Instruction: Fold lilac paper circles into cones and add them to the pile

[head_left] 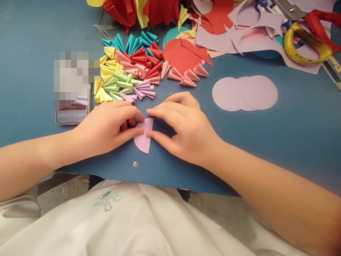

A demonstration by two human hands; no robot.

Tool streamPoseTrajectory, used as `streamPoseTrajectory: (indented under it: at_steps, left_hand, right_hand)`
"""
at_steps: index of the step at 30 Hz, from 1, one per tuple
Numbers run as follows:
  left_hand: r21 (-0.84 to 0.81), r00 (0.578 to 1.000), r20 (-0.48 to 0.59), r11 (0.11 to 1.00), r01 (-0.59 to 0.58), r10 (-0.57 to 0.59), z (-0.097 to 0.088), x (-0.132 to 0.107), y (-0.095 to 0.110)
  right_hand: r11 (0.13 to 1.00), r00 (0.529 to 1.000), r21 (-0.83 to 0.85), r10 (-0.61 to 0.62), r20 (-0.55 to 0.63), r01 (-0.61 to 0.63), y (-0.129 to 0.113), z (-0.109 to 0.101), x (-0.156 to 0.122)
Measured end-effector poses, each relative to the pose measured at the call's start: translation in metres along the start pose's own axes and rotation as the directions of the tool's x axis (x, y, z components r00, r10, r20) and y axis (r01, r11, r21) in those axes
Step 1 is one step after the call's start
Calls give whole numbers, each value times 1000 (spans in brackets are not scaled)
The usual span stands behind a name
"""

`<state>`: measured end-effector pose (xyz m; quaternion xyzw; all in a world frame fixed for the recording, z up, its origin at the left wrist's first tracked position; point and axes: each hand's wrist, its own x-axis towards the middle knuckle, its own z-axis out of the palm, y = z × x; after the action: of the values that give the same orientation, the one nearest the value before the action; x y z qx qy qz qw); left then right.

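Note:
A lilac paper piece [145,142], shaped like a folded half circle, lies near the table's front edge. My left hand [106,124] has its thumb and curled index finger closed on the paper's left side. On the other side, my right hand [189,124] has its thumb tip at the paper's straight edge, with the index finger stretched out above it and the fingers apart. Beyond the hands lie several small rolled paper cones, among them lilac cones [144,89], green cones [118,82] and pink cones [190,76]. Overlapping lilac paper circles [245,93] lie to the right.
A phone [71,115], partly pixelated, lies on the blue table [266,142] at left. Red-and-yellow-handled scissors [306,42] rest on lilac paper scraps [221,39] at back right. Red paper [181,55] lies behind the cones. A small round metal stud [135,164] sits near the front edge.

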<state>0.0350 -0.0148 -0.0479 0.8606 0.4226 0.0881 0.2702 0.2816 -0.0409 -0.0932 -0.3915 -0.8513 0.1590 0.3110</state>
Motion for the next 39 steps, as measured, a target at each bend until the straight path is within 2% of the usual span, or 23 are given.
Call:
streamPoseTrajectory:
  at_steps: [5, 8, 13, 16, 18, 20, 22, 25, 27, 31, 33, 36, 39]
  left_hand:
    - [-74, 1000, -18, 997, -12, 10, -2, -1, 4]
    - [-123, 999, 21, 992, -36, 39, -4, 0, 4]
    - [-120, 997, 40, 991, -59, 64, -5, 0, 4]
    - [-255, 1000, -18, 967, 9, -14, -7, -3, 9]
    - [-432, 988, -93, 899, 74, -126, -8, -6, 13]
    - [-602, 958, -149, 791, 107, -244, -9, -6, 16]
    - [-709, 935, -146, 693, 128, -322, -11, -6, 16]
    - [-780, 929, -80, 603, 167, -361, -12, -4, 14]
    - [-759, 934, -70, 626, 178, -350, -14, -4, 12]
    - [-572, 966, -146, 815, 96, -216, -14, -8, 14]
    - [-579, 975, -144, 814, 56, -169, -13, -10, 17]
    - [-623, 977, -118, 780, 65, -176, -10, -9, 21]
    - [-575, 969, -181, 817, 36, -170, -8, -7, 20]
  right_hand:
    - [985, 997, 165, -38, -71, 49, -4, -2, 8]
    - [959, 995, 280, -21, -95, 46, -9, -7, 10]
    - [975, 982, 215, 93, -163, -57, -14, -10, 10]
    - [978, 967, 168, 154, -202, -120, -15, -12, 7]
    - [971, 966, 180, 189, -178, -157, -16, -14, 5]
    - [958, 974, 229, 201, -103, -174, -19, -16, 4]
    - [934, 971, 285, 236, -46, -214, -22, -16, 3]
    - [869, 932, 383, 359, -49, -314, -26, -14, 2]
    - [815, 904, 458, 423, -55, -354, -26, -12, 1]
    - [726, 892, 590, 451, -21, -353, -27, -13, 2]
    - [697, 906, 635, 423, 10, -333, -29, -15, 2]
    - [693, 929, 657, 369, 32, -298, -33, -18, 3]
    - [715, 919, 619, 392, 31, -326, -35, -19, 3]
